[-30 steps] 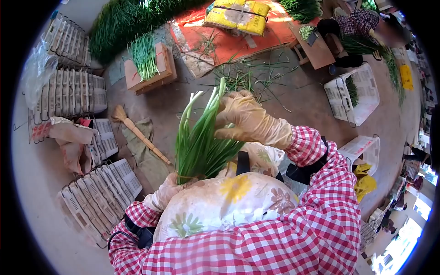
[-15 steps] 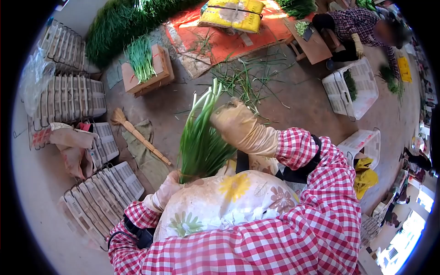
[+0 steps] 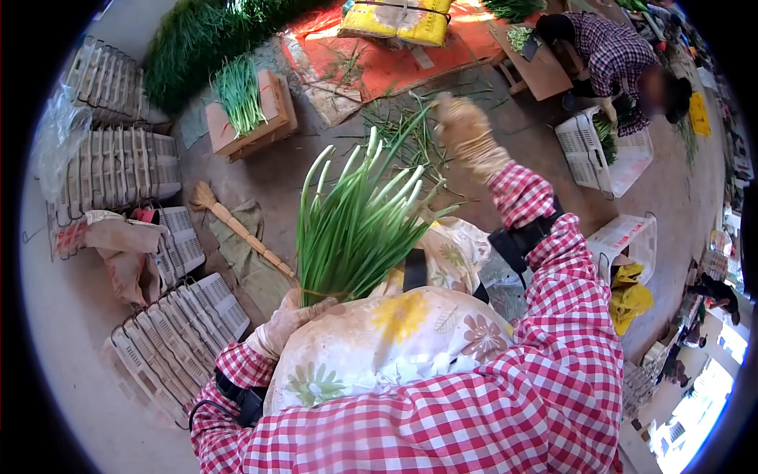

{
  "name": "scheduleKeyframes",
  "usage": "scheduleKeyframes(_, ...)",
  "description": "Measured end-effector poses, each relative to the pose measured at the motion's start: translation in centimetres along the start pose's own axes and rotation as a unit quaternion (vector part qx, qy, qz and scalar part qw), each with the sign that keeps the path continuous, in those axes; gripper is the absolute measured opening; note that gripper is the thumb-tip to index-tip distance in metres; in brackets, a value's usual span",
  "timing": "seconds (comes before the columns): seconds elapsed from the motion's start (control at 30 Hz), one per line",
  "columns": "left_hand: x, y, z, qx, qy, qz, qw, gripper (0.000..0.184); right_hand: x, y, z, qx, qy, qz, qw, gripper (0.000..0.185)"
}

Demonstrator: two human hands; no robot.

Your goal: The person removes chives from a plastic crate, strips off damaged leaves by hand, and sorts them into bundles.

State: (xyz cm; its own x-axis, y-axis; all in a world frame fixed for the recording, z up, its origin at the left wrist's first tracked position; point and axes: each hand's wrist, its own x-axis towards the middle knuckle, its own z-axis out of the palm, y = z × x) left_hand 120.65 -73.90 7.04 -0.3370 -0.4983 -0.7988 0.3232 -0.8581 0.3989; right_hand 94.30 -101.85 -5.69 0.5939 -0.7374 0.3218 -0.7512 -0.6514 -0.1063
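My left hand (image 3: 286, 322), in a pale glove, is closed around the lower part of a bunch of scallions (image 3: 347, 237) above my lap. The white stem ends point up and fan out, and a band shows low on the bunch. My right hand (image 3: 466, 130), in a soiled glove, is stretched forward, beyond the bunch and to its right. Its fingers are closed at the tip of a long green leaf (image 3: 407, 138) that slants up from the bunch. A flowered apron (image 3: 379, 347) covers my lap.
Loose green leaves (image 3: 403, 130) litter the floor ahead. Scallions lie on a cardboard box (image 3: 276, 107). A broom (image 3: 245, 237) and stacked white crates (image 3: 181, 332) are at left. At right are a white crate (image 3: 580, 154), a wooden bench (image 3: 537, 71) and a bending co-worker (image 3: 608, 51).
My right hand has moved forward and right, away from the bunch, with the leaf trailing from it. The stem ends have spread wider. The co-worker has leaned over the white crate.
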Motion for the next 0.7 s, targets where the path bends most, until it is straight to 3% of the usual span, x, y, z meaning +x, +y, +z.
scheduleKeyframes(0.07,-0.1,-0.6,-0.6,-0.044,-0.009,0.017,0.999,0.034,0.1,4.6,-0.4,0.024,-0.009,0.177,0.984,0.013)
scheduleKeyframes(0.13,-0.4,-1.1,-0.9,-0.093,-0.007,0.029,0.995,0.035,-0.3,7.4,-0.3,-0.019,-0.134,0.29,0.947,0.015)
scheduleKeyframes(0.23,-0.2,-1.2,-0.8,-0.115,-0.005,0.034,0.993,0.035,-1.9,6.8,0.6,-0.081,-0.044,0.268,0.959,0.019)
scheduleKeyframes(0.27,-0.1,-1.1,-1.0,-0.087,-0.007,0.04,0.995,0.035,-1.5,5.6,-1.3,0.11,-0.096,0.342,0.928,0.02)
scheduleKeyframes(0.3,-0.1,-1.2,-1.2,-0.06,-0.006,0.046,0.997,0.035,-0.7,3.4,-4.7,0.297,-0.145,0.401,0.854,0.021)
scheduleKeyframes(0.33,-0.1,-1.4,-1.5,-0.064,-0.009,0.044,0.997,0.036,-0.6,1.3,-7.4,0.471,-0.188,0.442,0.74,0.022)
scheduleKeyframes(0.4,0.1,-1.7,-1.9,-0.071,-0.016,0.039,0.997,0.036,-2.1,-1.5,-9.9,0.38,-0.147,0.288,0.867,0.022)
scheduleKeyframes(0.5,-0.3,-0.5,0.1,-0.155,-0.016,0.042,0.987,0.039,-1.7,-3.5,-13.4,0.402,-0.138,0.217,0.879,0.024)
scheduleKeyframes(0.6,0.4,-1.9,-1.2,-0.117,0.002,0.011,0.993,0.041,-1.8,-4.8,-14.1,0.529,-0.139,0.273,0.791,0.019)
scheduleKeyframes(0.63,0.5,-2.0,-1.8,-0.15,-0.111,0.058,0.981,0.044,-1.7,-4.7,-13.9,0.546,-0.119,0.25,0.791,0.018)
scheduleKeyframes(0.7,0.5,-2.0,-2.0,-0.116,-0.097,0.05,0.987,0.044,-0.8,-5.2,-14.4,0.596,-0.105,0.262,0.752,0.016)
